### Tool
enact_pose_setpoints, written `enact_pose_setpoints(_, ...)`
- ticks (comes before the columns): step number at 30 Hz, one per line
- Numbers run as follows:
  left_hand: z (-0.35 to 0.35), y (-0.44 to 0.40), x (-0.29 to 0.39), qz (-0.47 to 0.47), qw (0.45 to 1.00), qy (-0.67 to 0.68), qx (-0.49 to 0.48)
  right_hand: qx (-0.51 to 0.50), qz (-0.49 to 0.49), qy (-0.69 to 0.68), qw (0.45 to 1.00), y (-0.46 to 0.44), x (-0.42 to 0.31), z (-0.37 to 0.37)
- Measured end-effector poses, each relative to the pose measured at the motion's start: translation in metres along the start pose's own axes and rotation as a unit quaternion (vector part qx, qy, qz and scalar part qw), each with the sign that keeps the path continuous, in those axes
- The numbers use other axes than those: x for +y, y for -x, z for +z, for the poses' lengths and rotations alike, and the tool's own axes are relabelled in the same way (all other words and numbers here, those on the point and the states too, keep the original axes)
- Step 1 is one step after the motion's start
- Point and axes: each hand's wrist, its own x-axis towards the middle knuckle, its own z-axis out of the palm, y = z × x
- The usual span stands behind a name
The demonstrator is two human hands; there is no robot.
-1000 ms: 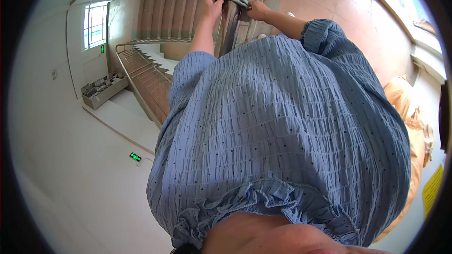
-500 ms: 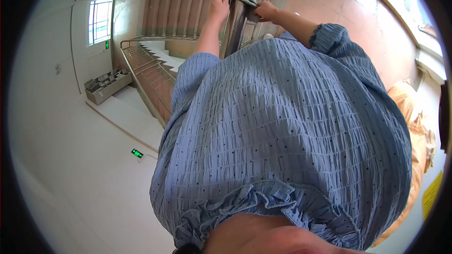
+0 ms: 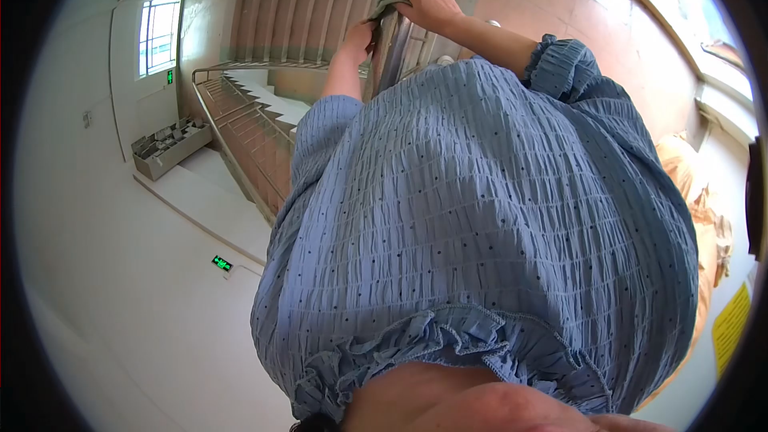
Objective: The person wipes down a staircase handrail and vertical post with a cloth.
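A grey cloth (image 3: 387, 3) lies over the metal handrail (image 3: 389, 58) at the top of the view, drawn across it and down its left side. My right hand (image 3: 430, 6) is over the rail, its fingers closed on the cloth's right end. Lower, on the rail's left side, my left hand (image 3: 358, 42) has its fingers curled at the hanging end of the cloth. Its fingertips are partly hidden.
Left of the rail, a stairwell drops away, with steps (image 3: 292, 16) and a lower railing (image 3: 240, 124). A long box (image 3: 172, 152) stands on a ledge. At right are tiled floor (image 3: 552, 12) and large orange-brown bags (image 3: 680, 168).
The cloth has gone from a bunched fold above the rail to a stretch across it. My right hand has moved up and left onto the rail; my left hand has dropped lower beside it.
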Motion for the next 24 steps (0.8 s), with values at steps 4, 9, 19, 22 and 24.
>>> enact_pose_setpoints(4, -0.004, -0.015, 0.012, 0.01, 0.996, 0.084, -0.033, 0.043, -0.009, 0.008, 0.999, -0.007, 0.012, -0.004)
enact_pose_setpoints(9, -0.014, -0.034, -0.004, 0.118, 0.99, -0.076, 0.018, -0.063, 0.08, 0.034, 0.994, 0.007, 0.028, 0.005)
enact_pose_setpoints(19, 0.006, -0.006, 0.057, 0.409, 0.872, -0.221, 0.152, 0.015, 0.162, 0.029, 0.986, -0.016, 0.057, 0.009)
enact_pose_setpoints(22, 0.005, -0.004, 0.05, 0.375, 0.879, -0.268, 0.12, -0.092, 0.13, 0.061, 0.985, -0.001, 0.069, 0.036)
enact_pose_setpoints(24, 0.004, 0.021, 0.04, 0.367, 0.874, -0.287, 0.14, -0.218, 0.087, 0.049, 0.971, 0.015, 0.056, 0.031)
